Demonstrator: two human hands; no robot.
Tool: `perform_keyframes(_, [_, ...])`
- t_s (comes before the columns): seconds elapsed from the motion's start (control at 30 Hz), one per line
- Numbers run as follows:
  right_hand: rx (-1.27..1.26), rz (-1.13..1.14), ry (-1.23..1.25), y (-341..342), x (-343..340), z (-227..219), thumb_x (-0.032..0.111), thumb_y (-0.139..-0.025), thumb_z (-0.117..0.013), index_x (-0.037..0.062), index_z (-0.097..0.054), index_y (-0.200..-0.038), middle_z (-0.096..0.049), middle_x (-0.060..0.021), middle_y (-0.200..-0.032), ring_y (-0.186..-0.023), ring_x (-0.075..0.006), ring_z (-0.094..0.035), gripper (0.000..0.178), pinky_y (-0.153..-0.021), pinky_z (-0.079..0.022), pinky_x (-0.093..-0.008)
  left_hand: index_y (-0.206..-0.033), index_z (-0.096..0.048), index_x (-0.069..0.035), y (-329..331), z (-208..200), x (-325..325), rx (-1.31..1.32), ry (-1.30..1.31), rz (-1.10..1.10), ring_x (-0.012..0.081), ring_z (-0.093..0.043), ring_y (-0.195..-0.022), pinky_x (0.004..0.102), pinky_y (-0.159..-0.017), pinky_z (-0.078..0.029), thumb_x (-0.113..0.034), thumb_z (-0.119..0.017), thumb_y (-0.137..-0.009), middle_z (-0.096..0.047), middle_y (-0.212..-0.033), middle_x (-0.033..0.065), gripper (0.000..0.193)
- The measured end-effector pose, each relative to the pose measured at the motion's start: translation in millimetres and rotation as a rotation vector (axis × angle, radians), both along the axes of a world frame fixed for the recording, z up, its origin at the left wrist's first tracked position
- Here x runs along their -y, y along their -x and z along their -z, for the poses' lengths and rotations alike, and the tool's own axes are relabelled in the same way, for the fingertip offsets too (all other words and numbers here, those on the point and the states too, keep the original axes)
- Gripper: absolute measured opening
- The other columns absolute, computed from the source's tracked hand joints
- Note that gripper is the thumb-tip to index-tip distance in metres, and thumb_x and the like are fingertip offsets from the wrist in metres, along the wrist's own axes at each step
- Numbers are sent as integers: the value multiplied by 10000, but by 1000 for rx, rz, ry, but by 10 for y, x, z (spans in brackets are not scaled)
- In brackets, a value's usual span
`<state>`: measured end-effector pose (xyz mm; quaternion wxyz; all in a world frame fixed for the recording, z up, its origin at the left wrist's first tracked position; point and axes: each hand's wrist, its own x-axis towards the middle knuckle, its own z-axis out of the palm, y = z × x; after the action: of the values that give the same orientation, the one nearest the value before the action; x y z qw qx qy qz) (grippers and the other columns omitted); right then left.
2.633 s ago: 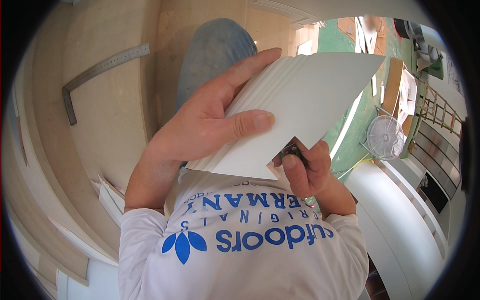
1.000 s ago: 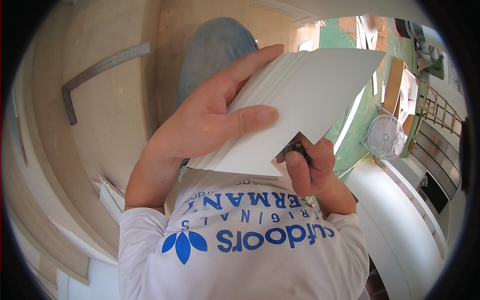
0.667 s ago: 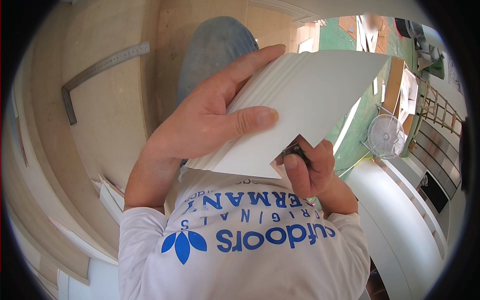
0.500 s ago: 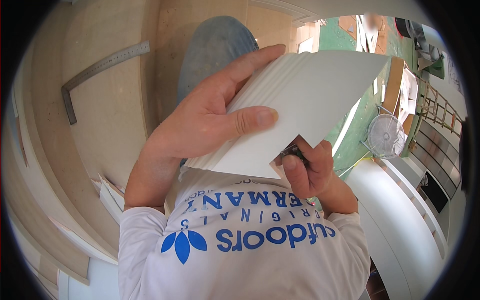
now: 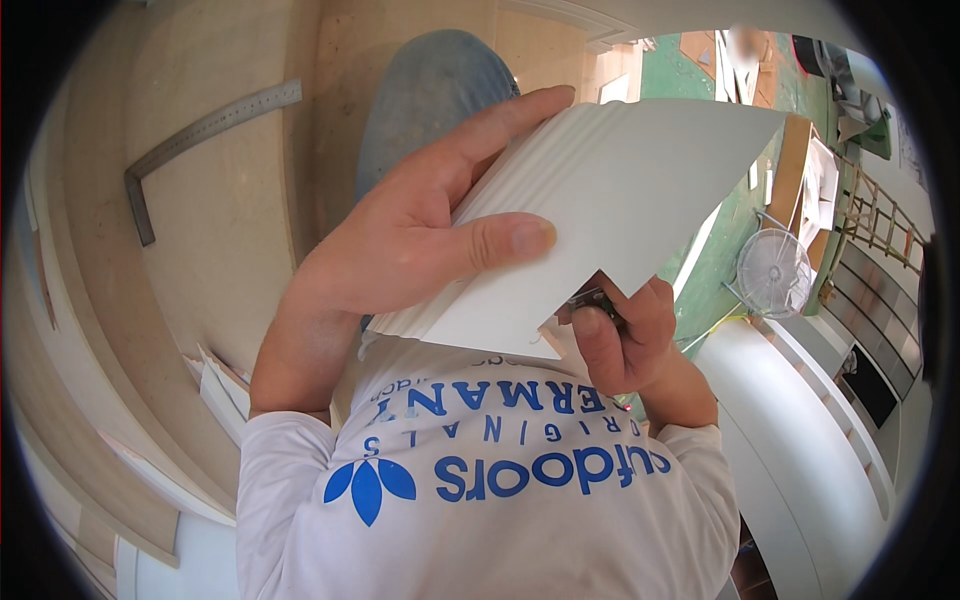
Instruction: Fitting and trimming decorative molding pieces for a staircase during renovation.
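A white moulding board with ridges along its left side is held up in front of my chest. My left hand grips it, thumb flat on the face and fingers reaching over the ridged side. A square notch is cut into its lower right edge. At that notch, my right hand is closed around a small dark metallic tool. Most of the tool is hidden by my fingers and the board, so its kind is unclear. A thin pale sliver hangs from the notch's lower edge.
A metal carpenter's square lies on the pale wooden surface at left. Broken white offcuts are near my left elbow. At right stand a round fan and a ladder, with scraps on the green floor.
My right hand and the small tool have shifted slightly to the right within the notch. The board and my left hand have barely moved.
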<state>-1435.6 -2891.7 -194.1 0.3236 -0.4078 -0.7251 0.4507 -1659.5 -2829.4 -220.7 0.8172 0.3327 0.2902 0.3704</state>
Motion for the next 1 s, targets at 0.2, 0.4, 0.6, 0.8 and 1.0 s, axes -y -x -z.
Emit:
perform_keyframes(0.2, [-23,3,29,32,15,6,31,-898,-581,-98,-650,-1194,-714,-182,-926,-711,-304,-697,330,-673,-561,-342,-1590,-356,2,6,74,7,8,-35,14,252,-528,-1363,336,-1152,-377,-314,-804,-864,-544,-1487,179,910])
perform_keyframes(0.4, [33,-70,32,52,19,-16,46,-900,-577,-88,-658,-1179,-715,-178,-905,-699,-307,-693,320,-667,-560,-337,-1591,-358,-3,-3,82,0,9,-35,23,256,-528,-1362,340,-1153,-378,-319,-805,-868,-544,-1486,181,907])
perform_keyframes(0.6, [53,-11,-83,31,15,-11,42,-880,-565,-84,-661,-1150,-711,-180,-897,-702,-300,-692,312,-664,-555,-341,-1587,-363,-1,-15,39,-11,26,-36,18,258,-521,-1368,342,-1153,-378,-306,-793,-876,-541,-1488,182,885])
perform_keyframes(0.8, [45,-31,-12,52,22,-11,53,-867,-573,-77,-672,-1130,-710,-175,-893,-705,-302,-691,310,-675,-559,-353,-1586,-364,2,-26,63,-24,19,-48,12,262,-519,-1369,343,-1156,-373,-295,-795,-875,-540,-1488,181,883])
perform_keyframes(1.0, [66,-67,-79,34,-8,-5,56,-831,-601,-67,-692,-1095,-715,-175,-941,-764,-315,-696,306,-714,-568,-375,-1579,-379,3,-19,52,-19,15,-39,17,258,-520,-1369,341,-1156,-372,-277,-804,-865,-548,-1479,182,877])
